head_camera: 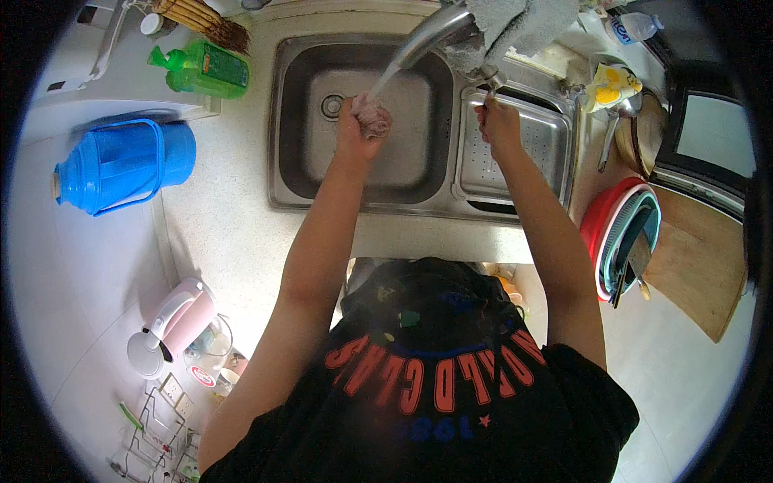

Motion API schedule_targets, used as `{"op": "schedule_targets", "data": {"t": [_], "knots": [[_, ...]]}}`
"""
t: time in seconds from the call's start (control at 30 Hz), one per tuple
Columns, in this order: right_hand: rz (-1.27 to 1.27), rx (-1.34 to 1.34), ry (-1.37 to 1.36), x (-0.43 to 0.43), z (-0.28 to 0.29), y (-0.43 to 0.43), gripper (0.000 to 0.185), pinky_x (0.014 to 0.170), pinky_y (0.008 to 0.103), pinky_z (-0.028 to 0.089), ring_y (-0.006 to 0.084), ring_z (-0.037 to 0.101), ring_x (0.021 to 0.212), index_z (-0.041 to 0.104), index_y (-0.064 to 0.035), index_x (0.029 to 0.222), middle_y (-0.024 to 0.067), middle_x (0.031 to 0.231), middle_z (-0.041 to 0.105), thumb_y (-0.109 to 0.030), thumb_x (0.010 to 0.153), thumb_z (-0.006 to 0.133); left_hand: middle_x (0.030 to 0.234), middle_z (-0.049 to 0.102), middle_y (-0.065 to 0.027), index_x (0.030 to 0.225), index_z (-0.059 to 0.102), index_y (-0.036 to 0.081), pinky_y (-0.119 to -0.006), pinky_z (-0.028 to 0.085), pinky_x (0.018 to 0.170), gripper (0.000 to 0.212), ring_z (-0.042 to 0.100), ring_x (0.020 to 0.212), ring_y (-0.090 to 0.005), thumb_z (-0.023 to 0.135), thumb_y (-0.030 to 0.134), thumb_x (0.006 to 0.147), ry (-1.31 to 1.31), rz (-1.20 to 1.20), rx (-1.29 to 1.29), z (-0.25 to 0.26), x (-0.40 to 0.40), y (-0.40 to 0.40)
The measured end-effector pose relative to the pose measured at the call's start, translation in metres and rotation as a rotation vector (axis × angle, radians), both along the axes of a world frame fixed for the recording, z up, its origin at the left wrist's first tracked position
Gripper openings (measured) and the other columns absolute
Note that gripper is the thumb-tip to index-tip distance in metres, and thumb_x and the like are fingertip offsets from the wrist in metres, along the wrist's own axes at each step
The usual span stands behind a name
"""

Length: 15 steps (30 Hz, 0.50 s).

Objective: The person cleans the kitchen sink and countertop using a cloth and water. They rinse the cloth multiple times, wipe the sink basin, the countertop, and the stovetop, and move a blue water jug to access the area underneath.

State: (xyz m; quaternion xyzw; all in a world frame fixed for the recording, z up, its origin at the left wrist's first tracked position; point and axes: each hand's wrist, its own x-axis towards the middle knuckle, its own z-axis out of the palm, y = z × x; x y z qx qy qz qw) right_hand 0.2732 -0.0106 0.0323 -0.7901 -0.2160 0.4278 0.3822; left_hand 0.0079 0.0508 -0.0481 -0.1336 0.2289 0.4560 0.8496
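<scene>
Below the metal faucet [432,36], a stream of water falls onto a wet, pinkish-grey cloth [372,118]. My left hand [355,136] grips this bunched cloth over the large steel sink basin [392,175], close to the drain [332,106]. My right hand [502,124] has its fingers curled around the end of the tap lever [494,78]. Beneath that hand, a perforated steel tray [537,136] sits over the smaller basin.
Grey towels [531,27] hang by the faucet. On the left are a green pump bottle [208,71], a blue thermos flask [130,166] and a pink electric kettle [181,320]. Stacked basins [595,223] with a cleaver [639,256] and a wooden cutting board [700,259] stand right.
</scene>
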Motion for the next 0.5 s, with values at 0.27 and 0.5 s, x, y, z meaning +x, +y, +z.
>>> {"op": "schedule_targets", "data": {"t": [0.27, 0.5], "knots": [[-0.112, 0.091, 0.442, -0.018, 0.025, 0.003, 0.030, 0.042, 0.0275, 0.030, 0.0094, 0.041, 0.048, 0.067, -0.0004, 0.096, 0.0031, 0.064, 0.056, -0.027, 0.101, 0.054, 0.126, 0.056, -0.0217, 0.128, 0.048, 0.013, -0.028, 0.058, 0.057, 0.032, 0.065, 0.079, -0.0222, 0.057, 0.024, 0.099, 0.204, 0.028, -0.022, 0.056, -0.002, -0.011], [0.654, 0.428, -0.043, -0.085, 0.009, -0.046, 0.031, 0.067, 0.0310, 0.050, 0.0205, 0.060, 0.082, 0.061, -0.0070, 0.118, 0.0091, 0.094, 0.059, -0.016, 0.089, 0.065, 0.085, 0.061, -0.0027, 0.106, 0.060, 0.010, -0.020, 0.036, 0.042, 0.031, 0.053, 0.056, -0.0114, 0.064, 0.038, 0.095, 0.494, -0.260, 0.221, 0.056, -0.014, -0.014]]}}
